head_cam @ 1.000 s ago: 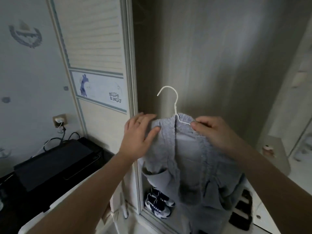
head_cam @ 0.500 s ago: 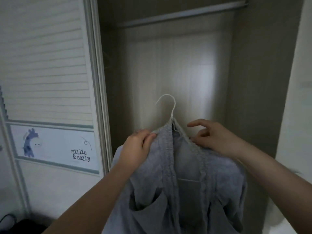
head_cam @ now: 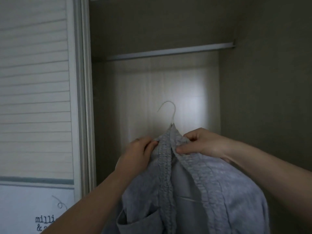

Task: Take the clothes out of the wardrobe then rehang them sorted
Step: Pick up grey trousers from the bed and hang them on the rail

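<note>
Cardigan (head_cam: 211,191) hung on a white hanger (head_cam: 172,114) below the wardrobe rail (head_cam: 168,52); left hand (head_cam: 136,154) and right hand (head_cam: 200,144) each pinched a collar edge, likely to keep the knit seated; the hanger was not yet hooked

Dim, grey light overall. A soft bright patch glows on the wardrobe back panel (head_cam: 190,102) at centre; the side wall (head_cam: 263,98) toward 3 o'clock sinks into shadow. Detail is soft.

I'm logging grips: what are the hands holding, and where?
The grey cardigan on its white hanger: left hand grips the ribbed collar edge on the left, right hand pinches it on the right.
</note>
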Demonstrator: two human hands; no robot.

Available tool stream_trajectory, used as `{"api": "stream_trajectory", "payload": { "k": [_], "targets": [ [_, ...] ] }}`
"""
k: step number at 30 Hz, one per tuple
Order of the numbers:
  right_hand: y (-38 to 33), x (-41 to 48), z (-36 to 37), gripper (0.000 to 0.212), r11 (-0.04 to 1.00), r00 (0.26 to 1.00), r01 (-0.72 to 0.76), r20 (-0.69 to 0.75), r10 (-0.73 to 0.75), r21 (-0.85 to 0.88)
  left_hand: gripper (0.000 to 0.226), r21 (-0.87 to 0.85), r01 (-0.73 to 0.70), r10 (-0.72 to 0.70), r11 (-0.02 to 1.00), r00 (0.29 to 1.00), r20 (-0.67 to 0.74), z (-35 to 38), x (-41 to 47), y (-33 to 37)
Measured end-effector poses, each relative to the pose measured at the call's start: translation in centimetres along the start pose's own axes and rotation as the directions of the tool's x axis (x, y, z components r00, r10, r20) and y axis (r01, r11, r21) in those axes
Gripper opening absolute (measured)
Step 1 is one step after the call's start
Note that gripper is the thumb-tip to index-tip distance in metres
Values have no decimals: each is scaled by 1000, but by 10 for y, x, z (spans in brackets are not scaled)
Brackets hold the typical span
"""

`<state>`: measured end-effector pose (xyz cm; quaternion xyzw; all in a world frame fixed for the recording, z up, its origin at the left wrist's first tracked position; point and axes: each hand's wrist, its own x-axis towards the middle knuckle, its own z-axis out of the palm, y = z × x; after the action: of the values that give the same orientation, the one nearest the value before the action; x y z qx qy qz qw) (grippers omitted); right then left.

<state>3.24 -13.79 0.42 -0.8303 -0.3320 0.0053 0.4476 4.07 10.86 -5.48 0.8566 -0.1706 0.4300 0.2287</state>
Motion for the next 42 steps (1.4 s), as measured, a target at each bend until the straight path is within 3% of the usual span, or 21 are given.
{"api": "stream_trajectory", "payload": {
  "k": [2,5,11,14,18,21,24,28,31,34,36,37,39,40,42],
  "targets": [
    [1,20,-6,30,978,995,31,-87,-50,-204,28,30,-23,23,999,1000,6,3,18,-5],
    [1,48,-17,34,864,975,46,-164,-147,-502,32,46,-29,29,999,999,18,2,42,-15],
    [-7,125,-34,32,783,932,67,-241,-270,-618,35,195,152,-163,969,986,43,-16,103,-32],
    [-18,171,-52,37,901,933,54,-300,-199,-430,35,135,147,-164,980,979,124,-28,134,-14],
    [-46,223,-71,27,996,911,80,-408,-63,26,34,33,162,-165,986,971,170,-29,171,15],
    [-70,260,-78,22,946,884,193,-465,-51,263,52,45,252,-256,967,951,172,-31,196,27],
    [-85,298,-75,23,869,883,255,-469,-30,423,59,175,311,-325,934,944,56,-40,216,29],
    [-100,328,-61,27,650,941,279,-336,-39,707,29,398,315,-345,861,939,2,-59,238,22],
    [-110,344,-52,26,628,959,254,-274,-67,736,24,544,320,-341,775,938,-67,-67,248,4],
    [-113,351,-52,13,762,962,268,-205,-180,590,25,539,365,-323,759,930,-175,-77,253,-24],
    [-109,363,-59,18,887,879,399,-372,-298,232,23,537,375,-304,756,927,-220,-89,255,-38],
    [-107,369,-66,19,906,778,422,-497,-384,-38,22,546,375,-299,749,927,-227,-95,256,-43],
    [-104,373,-75,12,810,549,352,-598,-584,-468,20,575,377,-294,726,926,-237,-106,259,-50],
    [-104,374,-78,13,744,476,361,-575,-666,-563,19,593,381,-288,709,924,-250,-110,261,-51],
    [-104,382,-83,26,656,456,456,-475,-752,-601,23,607,394,-254,691,917,-306,-120,266,-54]
  ]
}}
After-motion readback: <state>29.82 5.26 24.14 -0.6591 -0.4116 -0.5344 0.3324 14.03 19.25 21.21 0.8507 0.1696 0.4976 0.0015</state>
